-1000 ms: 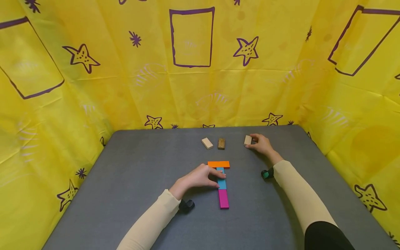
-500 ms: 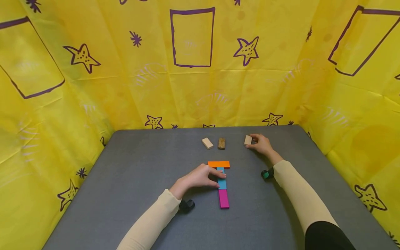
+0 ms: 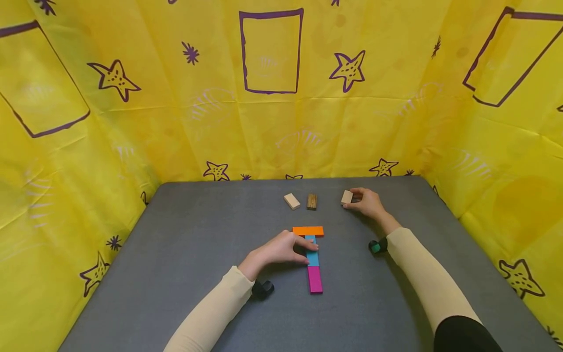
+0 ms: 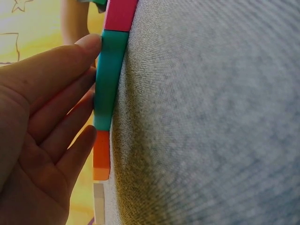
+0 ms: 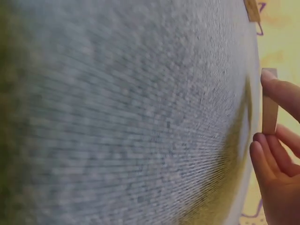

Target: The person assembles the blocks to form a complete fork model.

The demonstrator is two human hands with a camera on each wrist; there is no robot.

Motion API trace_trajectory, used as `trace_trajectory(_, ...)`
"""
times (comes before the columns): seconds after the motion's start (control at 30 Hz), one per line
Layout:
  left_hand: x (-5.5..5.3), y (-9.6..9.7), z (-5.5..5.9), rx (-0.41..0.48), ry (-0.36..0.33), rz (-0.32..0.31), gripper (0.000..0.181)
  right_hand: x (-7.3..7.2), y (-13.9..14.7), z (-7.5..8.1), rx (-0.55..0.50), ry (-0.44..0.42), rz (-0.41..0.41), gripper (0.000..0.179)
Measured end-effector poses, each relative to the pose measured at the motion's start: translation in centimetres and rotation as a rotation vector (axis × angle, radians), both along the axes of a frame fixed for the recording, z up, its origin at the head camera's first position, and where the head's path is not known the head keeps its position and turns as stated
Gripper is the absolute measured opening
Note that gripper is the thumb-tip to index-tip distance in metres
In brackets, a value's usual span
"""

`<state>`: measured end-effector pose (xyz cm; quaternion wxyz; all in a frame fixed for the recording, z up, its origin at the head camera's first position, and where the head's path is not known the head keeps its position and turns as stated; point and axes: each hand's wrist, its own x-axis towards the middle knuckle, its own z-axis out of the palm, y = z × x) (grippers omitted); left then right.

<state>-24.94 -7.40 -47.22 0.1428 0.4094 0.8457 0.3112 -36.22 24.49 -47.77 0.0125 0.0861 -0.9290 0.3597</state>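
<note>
Three coloured blocks form a T on the table. An orange block [image 3: 308, 231] lies crosswise at the far end, a blue block [image 3: 313, 258] runs toward the person, and a magenta block [image 3: 314, 280] continues the line. My left hand [image 3: 281, 248] is over the blue block, its thumb and fingertips resting on that block's top face in the left wrist view. Far right, my right hand [image 3: 370, 203] pinches a pale wooden block [image 3: 346, 197] between thumb and fingers. In the right wrist view, a narrow gap shows between this wooden block [image 5: 269, 110] and the table.
Another pale wooden block [image 3: 292, 201] and a dark brown wooden block [image 3: 312, 202] lie beyond the orange one. Yellow patterned cloth [image 3: 272, 137] walls the grey table [image 3: 198, 234] at the back and both sides.
My right hand has shifted slightly left with the pale wooden block in the last half second. My left hand and the coloured blocks have stayed in place.
</note>
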Motion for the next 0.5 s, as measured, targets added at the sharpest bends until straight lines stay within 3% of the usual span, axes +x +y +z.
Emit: trace_trajectory(0.5, 0.1, 0.1, 0.2, -0.012, 0.025, 0.006, 0.041, 2.2, -2.7, 1.9, 0.004, 0.03, 0.122, 0.069)
